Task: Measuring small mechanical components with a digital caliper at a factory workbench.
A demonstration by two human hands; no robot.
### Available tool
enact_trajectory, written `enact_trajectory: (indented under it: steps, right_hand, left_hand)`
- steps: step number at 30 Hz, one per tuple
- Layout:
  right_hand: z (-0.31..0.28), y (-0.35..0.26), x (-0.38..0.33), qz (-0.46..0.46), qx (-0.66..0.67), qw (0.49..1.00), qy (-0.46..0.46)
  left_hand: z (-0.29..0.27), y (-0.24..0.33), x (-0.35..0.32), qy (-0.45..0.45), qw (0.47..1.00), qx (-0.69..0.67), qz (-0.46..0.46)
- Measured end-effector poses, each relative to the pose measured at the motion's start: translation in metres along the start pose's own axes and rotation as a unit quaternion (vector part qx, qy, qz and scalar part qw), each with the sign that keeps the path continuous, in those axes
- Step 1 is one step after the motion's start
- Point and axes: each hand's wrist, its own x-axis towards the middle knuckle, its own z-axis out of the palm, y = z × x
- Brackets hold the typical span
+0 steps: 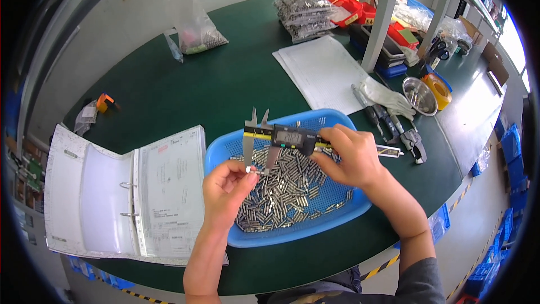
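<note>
A small metal pin [253, 172] sits pinched between the fingertips of the person's left hand [225, 191], held up between the lower jaws of a digital caliper [281, 138]. The right hand [350, 155] has its fingers wrapped around the caliper's body. Both hover over a blue plastic basket [332, 118] heaped with similar pins on a dark green table [185, 90]. An open ring binder [124, 191] lies to the left.
</note>
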Motion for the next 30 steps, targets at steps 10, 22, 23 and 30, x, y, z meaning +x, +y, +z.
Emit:
enact_trajectory:
  steps: [10, 22, 23, 30]
  right_hand:
    - [0.003, 0.003, -0.001, 0.034, -0.004, 0.999, 0.022]
    - [0.004, 0.004, -0.003, 0.011, 0.007, 1.000, 0.029]
    - [0.005, 0.004, -0.003, 0.017, 0.011, 0.999, 0.033]
    - [0.003, 0.004, -0.004, 0.026, 0.008, 0.998, 0.053]
  left_hand:
    - [0.004, -0.010, 0.005, -0.087, 0.892, 0.444, -0.005]
    - [0.002, -0.033, 0.018, -0.070, 0.737, 0.671, 0.047]
    - [0.002, -0.031, 0.018, -0.075, 0.737, 0.669, 0.051]
    - [0.006, -0.017, 0.016, -0.002, 0.935, 0.354, 0.000]
